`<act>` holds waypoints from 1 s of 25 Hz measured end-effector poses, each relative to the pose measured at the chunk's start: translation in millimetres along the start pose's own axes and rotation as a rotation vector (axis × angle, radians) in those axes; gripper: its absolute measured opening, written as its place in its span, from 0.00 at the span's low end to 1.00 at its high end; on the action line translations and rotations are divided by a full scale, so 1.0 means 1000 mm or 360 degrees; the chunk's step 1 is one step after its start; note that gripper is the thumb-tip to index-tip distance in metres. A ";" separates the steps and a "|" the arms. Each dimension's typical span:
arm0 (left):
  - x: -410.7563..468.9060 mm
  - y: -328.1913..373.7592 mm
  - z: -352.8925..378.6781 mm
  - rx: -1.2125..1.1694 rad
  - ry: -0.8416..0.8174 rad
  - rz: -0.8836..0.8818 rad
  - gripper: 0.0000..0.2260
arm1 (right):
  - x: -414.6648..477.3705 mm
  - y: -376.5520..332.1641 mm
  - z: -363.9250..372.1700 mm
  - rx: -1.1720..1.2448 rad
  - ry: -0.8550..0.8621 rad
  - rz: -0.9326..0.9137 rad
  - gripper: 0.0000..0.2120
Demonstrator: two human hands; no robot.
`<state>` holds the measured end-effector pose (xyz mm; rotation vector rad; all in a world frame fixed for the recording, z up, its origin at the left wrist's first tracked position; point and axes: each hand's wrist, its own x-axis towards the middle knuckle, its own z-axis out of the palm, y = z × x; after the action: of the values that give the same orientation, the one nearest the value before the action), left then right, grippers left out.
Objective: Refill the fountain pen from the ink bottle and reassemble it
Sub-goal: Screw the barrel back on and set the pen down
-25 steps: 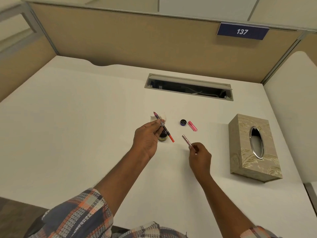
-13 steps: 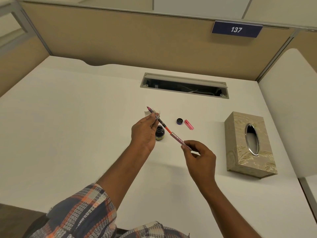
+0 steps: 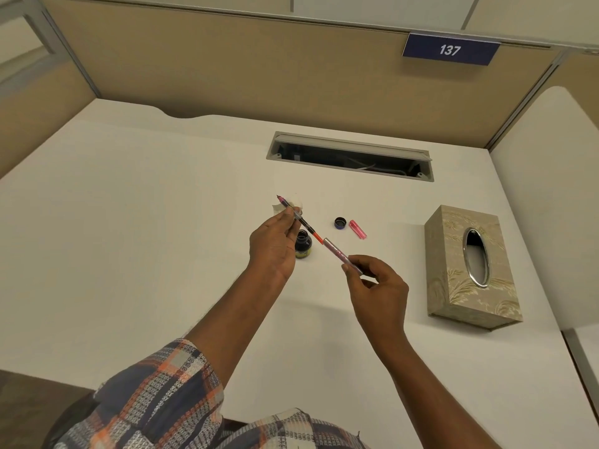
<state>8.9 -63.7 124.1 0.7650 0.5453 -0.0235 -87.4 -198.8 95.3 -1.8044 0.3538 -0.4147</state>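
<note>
Barrel (image 3: 340,254), pinched in right hand (image 3: 377,286), now slid over converter end of nib section (image 3: 296,217), pinched in left hand (image 3: 274,244), just above open ink bottle (image 3: 303,244). Previously apart. Filling judged complete; reassembly under way; cap (image 3: 357,229) right of bottle, unfitted.

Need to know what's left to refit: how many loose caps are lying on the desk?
2: the ink bottle cap sits right of the open ink bottle, and the pink pen cap lies just right of it. None seem hidden.
</note>
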 end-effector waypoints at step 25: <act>-0.018 -0.008 -0.006 0.0007 -0.0059 -0.0057 0.07 | -0.006 -0.020 0.018 0.0054 0.0008 0.0016 0.07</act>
<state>-10.6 -68.4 124.1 0.7579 0.5236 -0.0720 -84.5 -175.7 109.9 -1.7680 0.3570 -0.4157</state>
